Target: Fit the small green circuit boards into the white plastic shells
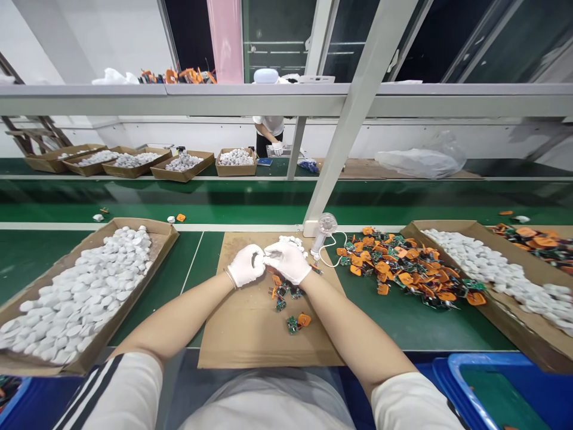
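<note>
My left hand point(246, 266) and my right hand point(290, 263), both in white gloves, meet over a brown cardboard sheet point(242, 334). Their fingertips are pinched together, and whatever small piece they hold is hidden against the white gloves. Just behind my right hand lies a small pile of white plastic shells point(293, 241). Under and beside that hand are several small green circuit boards point(280, 292) with orange parts and wires. Nearer to me, a single circuit board point(292, 325) lies joined to an orange piece point(304, 320).
A cardboard tray point(152, 263) of white shells stands left, another tray point(501, 313) right. A heap of orange-and-green assemblies point(398, 263) and a small clear-headed fan point(327, 224) with a white cord lie right of the sheet. A slanted post point(344, 143) rises ahead; a co-worker point(271, 131) stands beyond.
</note>
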The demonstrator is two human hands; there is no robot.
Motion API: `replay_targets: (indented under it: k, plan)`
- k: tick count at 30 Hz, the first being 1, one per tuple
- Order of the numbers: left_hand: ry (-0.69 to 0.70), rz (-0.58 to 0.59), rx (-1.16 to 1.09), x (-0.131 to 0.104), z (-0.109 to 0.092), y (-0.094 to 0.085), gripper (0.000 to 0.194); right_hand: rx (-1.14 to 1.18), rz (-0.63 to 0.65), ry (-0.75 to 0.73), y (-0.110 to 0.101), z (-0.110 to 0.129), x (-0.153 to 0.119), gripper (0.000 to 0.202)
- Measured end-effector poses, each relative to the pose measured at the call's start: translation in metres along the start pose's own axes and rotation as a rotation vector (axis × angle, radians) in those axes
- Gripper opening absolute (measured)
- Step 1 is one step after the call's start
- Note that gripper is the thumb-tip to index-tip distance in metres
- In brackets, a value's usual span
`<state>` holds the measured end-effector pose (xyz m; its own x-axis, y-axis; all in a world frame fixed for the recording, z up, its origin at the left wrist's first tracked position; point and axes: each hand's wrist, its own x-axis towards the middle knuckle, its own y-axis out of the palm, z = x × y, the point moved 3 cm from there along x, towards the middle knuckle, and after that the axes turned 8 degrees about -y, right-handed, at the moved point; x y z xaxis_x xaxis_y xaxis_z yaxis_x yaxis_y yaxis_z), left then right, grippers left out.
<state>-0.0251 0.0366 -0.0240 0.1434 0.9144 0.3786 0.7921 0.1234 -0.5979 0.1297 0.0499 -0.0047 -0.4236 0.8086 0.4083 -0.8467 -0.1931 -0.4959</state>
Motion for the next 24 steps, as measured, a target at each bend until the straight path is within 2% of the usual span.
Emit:
replay_targets:
  k: [4, 9, 12, 14, 16, 18, 21, 24]
  plan:
    - [-0.002, -0.027, 0.010, -0.002, 0.005, -0.002, 0.010, 0.131, -0.079, 0.058, -0.002, -0.002, 0.000, 0.020]
    - [-0.123, -0.126, 0.117, 0.014, 0.034, -0.015, 0.017, 0.273, -0.251, 0.133, -0.017, -0.014, 0.001, 0.037]
    - [-0.186, -0.148, 0.207, 0.024, 0.046, -0.025, 0.015, 0.339, -0.263, 0.148, -0.021, -0.017, 0.000, 0.045]
    - [-0.176, -0.137, 0.241, 0.024, 0.045, -0.027, 0.018, 0.360, -0.227, 0.148, -0.020, -0.015, -0.001, 0.046]
    - [-0.130, -0.121, 0.238, 0.019, 0.035, -0.023, 0.030, 0.355, -0.170, 0.148, -0.017, -0.011, -0.002, 0.045]
    - [-0.020, -0.090, 0.231, 0.010, 0.021, -0.014, 0.040, 0.328, -0.110, 0.149, -0.015, -0.006, -0.004, 0.041]
    - [0.262, -0.095, 0.305, -0.002, 0.000, -0.002, 0.029, 0.276, -0.038, 0.142, -0.015, 0.003, -0.004, 0.033]
    - [0.479, -0.193, 0.381, -0.007, -0.008, 0.002, 0.017, 0.254, 0.000, 0.132, -0.015, 0.011, -0.001, 0.027]
